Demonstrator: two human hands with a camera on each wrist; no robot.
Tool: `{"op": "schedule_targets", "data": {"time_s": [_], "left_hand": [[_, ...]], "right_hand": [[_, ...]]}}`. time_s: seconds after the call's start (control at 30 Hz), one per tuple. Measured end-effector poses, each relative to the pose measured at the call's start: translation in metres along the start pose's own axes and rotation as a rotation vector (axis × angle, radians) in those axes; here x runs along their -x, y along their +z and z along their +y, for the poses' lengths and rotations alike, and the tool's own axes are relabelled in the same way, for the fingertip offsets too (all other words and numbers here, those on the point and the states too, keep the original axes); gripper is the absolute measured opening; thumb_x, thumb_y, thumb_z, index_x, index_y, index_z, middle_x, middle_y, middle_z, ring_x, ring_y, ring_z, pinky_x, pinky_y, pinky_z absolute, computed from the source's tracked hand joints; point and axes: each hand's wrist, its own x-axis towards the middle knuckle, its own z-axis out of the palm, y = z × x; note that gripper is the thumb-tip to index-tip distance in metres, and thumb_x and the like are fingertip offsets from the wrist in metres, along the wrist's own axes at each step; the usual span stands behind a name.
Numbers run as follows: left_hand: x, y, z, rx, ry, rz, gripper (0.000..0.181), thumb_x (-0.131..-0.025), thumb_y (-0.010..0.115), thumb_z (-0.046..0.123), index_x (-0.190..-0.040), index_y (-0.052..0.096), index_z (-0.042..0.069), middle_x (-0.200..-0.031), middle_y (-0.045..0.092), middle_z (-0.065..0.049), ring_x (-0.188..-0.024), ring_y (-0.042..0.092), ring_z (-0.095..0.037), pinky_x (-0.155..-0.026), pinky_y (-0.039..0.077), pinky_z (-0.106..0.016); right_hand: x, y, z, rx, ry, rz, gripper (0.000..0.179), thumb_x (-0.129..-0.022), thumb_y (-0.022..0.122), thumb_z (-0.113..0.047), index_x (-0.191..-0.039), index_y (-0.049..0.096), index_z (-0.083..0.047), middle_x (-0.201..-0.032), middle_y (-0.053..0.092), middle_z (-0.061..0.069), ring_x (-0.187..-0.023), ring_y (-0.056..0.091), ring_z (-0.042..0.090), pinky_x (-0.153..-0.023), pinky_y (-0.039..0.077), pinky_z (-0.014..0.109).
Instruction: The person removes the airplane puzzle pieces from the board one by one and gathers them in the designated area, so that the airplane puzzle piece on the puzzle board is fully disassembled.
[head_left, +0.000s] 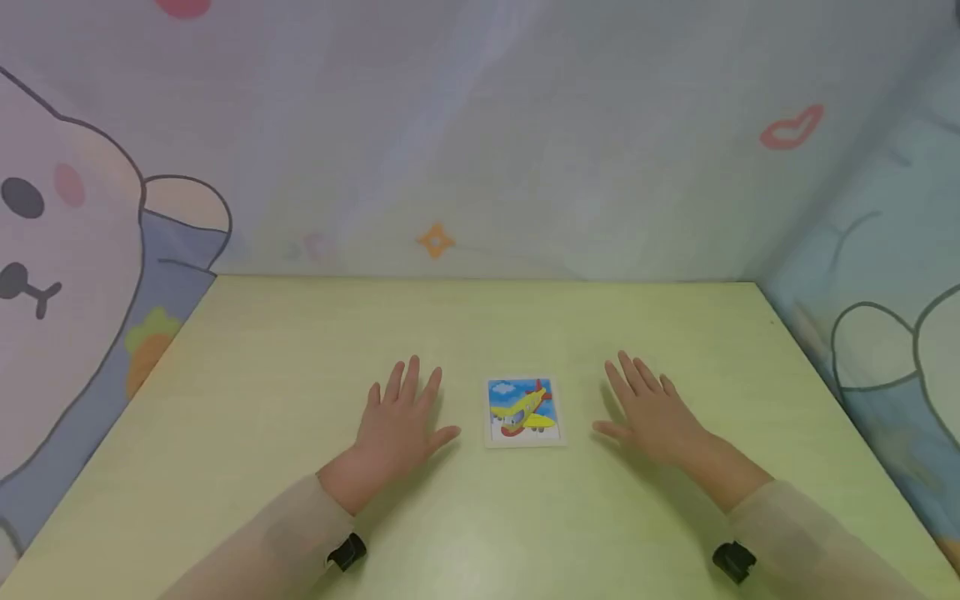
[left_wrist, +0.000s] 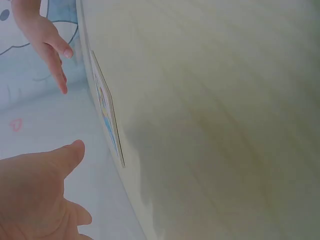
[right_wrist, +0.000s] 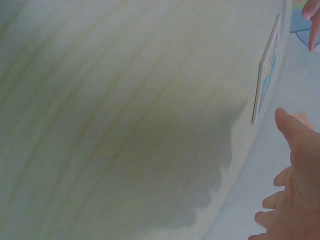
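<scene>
A small square picture puzzle (head_left: 523, 412) with a pale border lies flat on the table, showing a yellow airplane with red parts on a blue sky. To its left is my left hand (head_left: 401, 429), palm down with fingers spread, holding nothing. My right hand (head_left: 656, 412) is on the other side, its fingers also straight and the thumb toward the puzzle. Both hands are apart from it. In the left wrist view the puzzle (left_wrist: 106, 112) appears edge-on beyond the thumb. The right wrist view also shows the puzzle (right_wrist: 266, 70) from its side, with a hand shadow on the table.
The light yellow-green table (head_left: 300, 333) reaches back to a cloth wall (head_left: 525, 150) with printed shapes. Cartoon bear prints cover the left side (head_left: 75, 333) and the right side (head_left: 885, 350). Black wrist straps (head_left: 347, 552) sit over pale sleeves.
</scene>
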Motion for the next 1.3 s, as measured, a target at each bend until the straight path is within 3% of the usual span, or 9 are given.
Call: {"op": "schedule_targets", "data": {"time_s": [0.2,0.47,0.6,0.77,0.97,1.1,1.3], "left_hand": [[-0.003,0.001,0.007,0.001,0.001,-0.044,0.082,-0.088,0.047,0.061,-0.149,0.022,0.012,-0.152,0.013,-0.021,-0.139,0.011,-0.038,-0.103,0.021,-0.058],[0.0,0.005,0.017,0.021,0.043,-0.026,0.08,-0.087,0.052,0.058,-0.148,0.027,0.011,-0.151,0.018,-0.021,-0.138,0.016,-0.038,-0.102,0.024,-0.058],[0.0,0.01,0.022,0.043,0.072,-0.026,0.08,-0.086,0.055,0.056,-0.147,0.029,0.011,-0.151,0.019,-0.021,-0.137,0.018,-0.039,-0.101,0.025,-0.059],[-0.005,0.012,0.03,0.037,0.128,-0.037,0.078,-0.086,0.057,0.054,-0.146,0.031,0.012,-0.151,0.02,-0.019,-0.137,0.018,-0.037,-0.101,0.026,-0.058],[-0.015,0.011,0.045,0.023,0.234,-0.1,0.077,-0.086,0.059,0.052,-0.147,0.031,0.014,-0.151,0.02,-0.018,-0.137,0.019,-0.035,-0.101,0.028,-0.056],[-0.022,0.013,0.056,-0.024,0.303,-0.146,0.072,-0.088,0.056,0.05,-0.147,0.03,0.018,-0.152,0.019,-0.018,-0.138,0.02,-0.034,-0.101,0.029,-0.054],[-0.037,0.015,0.069,-0.144,0.346,-0.161,0.066,-0.091,0.049,0.052,-0.149,0.025,0.029,-0.152,0.019,-0.016,-0.137,0.022,-0.035,-0.099,0.034,-0.052]], "right_hand": [[-0.002,0.004,-0.005,0.008,-0.011,-0.016,0.087,-0.087,0.056,-0.051,-0.146,0.021,0.003,-0.15,0.014,0.026,-0.136,0.016,0.042,-0.101,0.019,0.062],[0.0,0.009,-0.009,-0.005,-0.027,0.019,0.084,-0.086,0.06,-0.047,-0.144,0.026,0.004,-0.149,0.019,0.026,-0.135,0.02,0.043,-0.099,0.022,0.063],[-0.001,0.013,-0.011,-0.067,-0.03,-0.004,0.084,-0.087,0.06,-0.046,-0.144,0.025,0.004,-0.15,0.018,0.025,-0.135,0.019,0.042,-0.1,0.021,0.063],[-0.006,0.011,-0.017,-0.244,-0.053,-0.054,0.082,-0.087,0.062,-0.041,-0.144,0.025,0.006,-0.149,0.02,0.025,-0.135,0.022,0.041,-0.101,0.023,0.06],[-0.021,0.013,-0.023,-0.357,-0.083,-0.085,0.068,-0.089,0.062,-0.031,-0.139,0.035,0.007,-0.143,0.034,0.024,-0.132,0.03,0.04,-0.104,0.027,0.051],[-0.033,0.017,-0.029,-0.379,-0.104,-0.037,0.058,-0.09,0.063,-0.024,-0.135,0.043,0.006,-0.135,0.044,0.022,-0.126,0.039,0.038,-0.101,0.032,0.049],[-0.05,0.018,-0.036,-0.396,-0.118,-0.024,0.048,-0.089,0.064,-0.015,-0.132,0.05,0.0,-0.124,0.051,0.018,-0.112,0.051,0.032,-0.092,0.042,0.046]]}}
